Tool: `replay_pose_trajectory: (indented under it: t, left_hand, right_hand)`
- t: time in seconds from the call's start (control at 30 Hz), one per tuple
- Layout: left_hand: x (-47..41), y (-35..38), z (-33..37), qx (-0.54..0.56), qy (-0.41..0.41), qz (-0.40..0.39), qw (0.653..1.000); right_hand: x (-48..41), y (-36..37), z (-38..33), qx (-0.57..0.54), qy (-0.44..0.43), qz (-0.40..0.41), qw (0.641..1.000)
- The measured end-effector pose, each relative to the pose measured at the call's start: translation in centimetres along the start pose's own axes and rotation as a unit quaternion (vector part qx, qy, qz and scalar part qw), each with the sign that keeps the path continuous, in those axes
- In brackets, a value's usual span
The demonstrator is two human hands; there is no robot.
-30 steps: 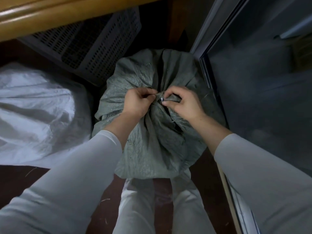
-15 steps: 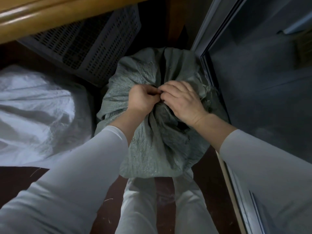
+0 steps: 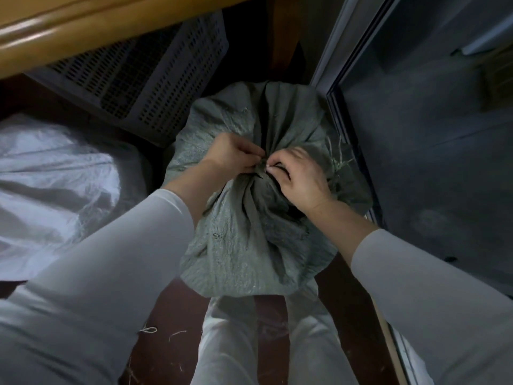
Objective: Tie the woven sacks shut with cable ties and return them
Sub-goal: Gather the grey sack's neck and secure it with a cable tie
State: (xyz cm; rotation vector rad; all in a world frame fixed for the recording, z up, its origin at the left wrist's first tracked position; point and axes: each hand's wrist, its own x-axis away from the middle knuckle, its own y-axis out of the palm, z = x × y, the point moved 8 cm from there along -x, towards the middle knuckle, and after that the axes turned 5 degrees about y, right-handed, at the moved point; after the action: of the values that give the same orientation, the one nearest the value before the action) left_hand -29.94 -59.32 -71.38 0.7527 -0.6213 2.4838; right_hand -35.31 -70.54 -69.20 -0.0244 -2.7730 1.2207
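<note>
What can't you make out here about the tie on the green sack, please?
- Head view: the cable tie is too small and covered by the left hand and right hand.
- The green sack neck is hidden under the fingers.
- White sack: cut off by the left edge.

A grey perforated crate leans under a wooden rail at the top left. Dark reddish-brown floor runs below, with a few stray threads lying on it. On the right stands a dark glass door in a metal frame.
</note>
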Motion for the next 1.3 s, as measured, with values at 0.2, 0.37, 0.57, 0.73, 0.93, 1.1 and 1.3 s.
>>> replay_pose_trajectory:
  t: [0.2,0.37,0.57,0.73,0.93,1.1,1.3]
  left_hand:
    - [-0.7,0.5,2.7,-0.315,0.079,-0.038,0.945]
    - [-0.6,0.8,5.6,-0.493,0.113,-0.048,0.861]
    - [0.3,0.6,9.2,-0.522,0.17,-0.014,0.836]
    - [0.8,1.1,5.7,-0.445,0.107,0.053,0.887]
    - [0.5,2.0,1.7,-0.361,0.121,0.102,0.919]
    - [-0.7,2.0,2.8,-0.332,0.254,0.024,0.908]
    - [-1.4,2.3,3.4,-0.259,0.308,-0.05,0.914]
  right_hand:
    - [-0.3,0.1,-0.2,0.034,-0.001,-0.017,0.999]
    - [-0.5,0.4,-1.4,0.11,-0.039,-0.034,0.993]
    - [-3.3,-2.1,-1.8,0.171,0.064,-0.057,0.981]
    - [-3.6,0.0,2.5,0.014,0.259,-0.09,0.962]
    - [-2.6,3.8,5.7,-0.177,0.319,-0.066,0.929]
    - [-2.2,3.1,5.6,-0.231,0.284,-0.036,0.93]
    - [-1.7,1.5,5.3,-0.143,0.251,0.046,0.956]
